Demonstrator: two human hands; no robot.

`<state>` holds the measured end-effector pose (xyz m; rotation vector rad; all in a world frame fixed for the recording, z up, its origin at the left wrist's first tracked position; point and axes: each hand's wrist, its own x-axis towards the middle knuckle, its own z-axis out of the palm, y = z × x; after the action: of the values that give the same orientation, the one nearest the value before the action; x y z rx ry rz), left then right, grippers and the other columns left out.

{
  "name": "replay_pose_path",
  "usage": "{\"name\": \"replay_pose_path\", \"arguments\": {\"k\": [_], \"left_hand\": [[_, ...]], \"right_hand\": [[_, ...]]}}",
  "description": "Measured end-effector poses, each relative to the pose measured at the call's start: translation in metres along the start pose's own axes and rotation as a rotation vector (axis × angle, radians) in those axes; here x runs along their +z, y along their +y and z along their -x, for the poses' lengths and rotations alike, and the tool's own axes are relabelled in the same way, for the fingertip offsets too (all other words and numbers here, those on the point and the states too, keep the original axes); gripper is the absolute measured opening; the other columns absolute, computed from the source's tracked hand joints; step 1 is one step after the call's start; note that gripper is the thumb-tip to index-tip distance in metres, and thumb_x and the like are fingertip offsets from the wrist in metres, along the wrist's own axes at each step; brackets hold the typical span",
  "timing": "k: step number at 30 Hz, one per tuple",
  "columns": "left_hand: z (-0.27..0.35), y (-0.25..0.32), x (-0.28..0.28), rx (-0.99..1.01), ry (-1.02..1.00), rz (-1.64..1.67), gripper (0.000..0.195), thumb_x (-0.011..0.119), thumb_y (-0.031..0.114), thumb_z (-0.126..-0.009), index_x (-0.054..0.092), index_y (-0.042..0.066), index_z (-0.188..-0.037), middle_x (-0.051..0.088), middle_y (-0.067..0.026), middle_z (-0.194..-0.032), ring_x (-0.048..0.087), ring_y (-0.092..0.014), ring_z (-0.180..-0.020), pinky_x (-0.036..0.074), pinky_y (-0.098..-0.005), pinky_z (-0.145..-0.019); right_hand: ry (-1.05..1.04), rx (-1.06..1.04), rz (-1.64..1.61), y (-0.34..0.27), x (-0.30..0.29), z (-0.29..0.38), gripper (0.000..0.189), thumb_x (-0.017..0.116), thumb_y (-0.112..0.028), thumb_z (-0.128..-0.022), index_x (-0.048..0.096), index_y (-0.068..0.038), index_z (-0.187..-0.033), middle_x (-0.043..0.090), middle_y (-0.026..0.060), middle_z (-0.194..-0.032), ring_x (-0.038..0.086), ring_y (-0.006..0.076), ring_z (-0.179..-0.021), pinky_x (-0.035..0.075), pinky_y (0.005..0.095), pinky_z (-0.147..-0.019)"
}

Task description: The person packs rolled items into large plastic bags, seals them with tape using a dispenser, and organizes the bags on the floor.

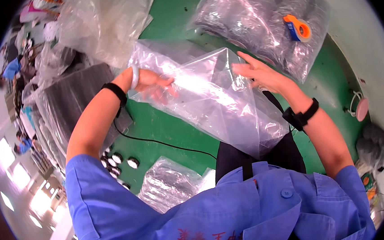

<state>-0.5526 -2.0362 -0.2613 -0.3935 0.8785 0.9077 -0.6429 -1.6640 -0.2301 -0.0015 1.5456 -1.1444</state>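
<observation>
A large clear plastic bag [206, 91] spreads in front of me, its near end over my dark trousers. My left hand [153, 84] is at the bag's left part, its fingers partly behind the shiny film and blurred; whether they grip the film is unclear. At the bag's right side is my right hand [259, 74], fingers spread and slightly blurred, with nothing visible in them. A wrapped bundle of dark items [248, 17] lies beyond the bag. On it rests an orange and blue tape dispenser [297, 28] with a roll of clear tape.
Dark stacked goods under plastic [78, 95] stand at left, below loose plastic sheeting [100, 25]. Several small round pieces [116, 158] and another wrapped bundle [170, 182] sit on the green floor [159, 129]. A black cable [160, 141] crosses it. People in blue [12, 70] are far left.
</observation>
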Motion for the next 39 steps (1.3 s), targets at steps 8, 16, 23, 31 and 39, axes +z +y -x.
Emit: {"name": "replay_pose_path", "arguments": {"k": [8, 16, 23, 31, 39], "left_hand": [[0.066, -0.066, 0.005, 0.062, 0.763, -0.622, 0.033, 0.081, 0.026, -0.070, 0.071, 0.008, -0.095, 0.069, -0.0071, -0.097, 0.062, -0.025, -0.093, 0.046, -0.0352, -0.083], [0.009, -0.186, -0.007, 0.488, 1.557, -0.574, 0.025, 0.079, 0.033, -0.073, 0.068, 0.011, -0.080, 0.066, -0.0002, -0.086, 0.055, -0.023, -0.092, 0.043, -0.0348, -0.089], [-0.042, -0.198, 0.039, 0.039, 2.375, -0.232, 0.048, 0.064, 0.047, -0.084, 0.059, 0.014, -0.119, 0.048, -0.0089, -0.136, 0.035, -0.037, -0.131, 0.023, -0.0609, -0.105], [-0.251, 0.026, 0.321, 1.113, 1.850, 0.128, 0.072, 0.067, 0.042, -0.080, 0.045, 0.009, -0.140, 0.034, -0.0213, -0.149, 0.023, -0.044, -0.141, 0.014, -0.0651, -0.110], [-0.221, 0.076, 0.258, 0.010, 2.084, 0.304, 0.068, 0.072, 0.047, -0.077, 0.050, 0.032, -0.139, 0.013, -0.0242, -0.156, 0.011, -0.050, -0.141, 0.017, -0.0620, -0.110]], "right_hand": [[-0.321, 0.235, -0.424, 0.056, -0.010, -0.085, 0.051, 0.047, -0.044, -0.098, 0.050, 0.000, -0.123, 0.060, 0.0202, -0.121, 0.065, 0.0339, -0.104, 0.058, 0.0462, -0.080], [-0.156, 0.392, -0.258, 0.096, 0.004, -0.110, 0.036, 0.052, -0.038, -0.098, 0.058, -0.004, -0.106, 0.064, 0.0158, -0.108, 0.066, 0.0321, -0.097, 0.056, 0.0432, -0.078], [-0.068, 0.510, -0.332, 0.175, 0.035, -0.169, 0.015, 0.061, -0.019, -0.095, 0.063, -0.004, -0.092, 0.065, 0.0025, -0.081, 0.061, 0.0108, -0.070, 0.052, 0.0242, -0.063], [-0.307, -0.233, 0.213, 0.185, 0.014, -0.170, 0.013, 0.061, -0.013, -0.094, 0.064, -0.001, -0.091, 0.066, 0.0080, -0.080, 0.065, 0.0165, -0.073, 0.054, 0.0309, -0.067], [0.811, -0.339, 0.861, 0.127, -0.095, -0.169, 0.057, 0.078, -0.030, -0.075, 0.057, 0.009, -0.110, 0.061, 0.0287, -0.110, 0.058, 0.0428, -0.104, 0.045, 0.0463, -0.091]]}}
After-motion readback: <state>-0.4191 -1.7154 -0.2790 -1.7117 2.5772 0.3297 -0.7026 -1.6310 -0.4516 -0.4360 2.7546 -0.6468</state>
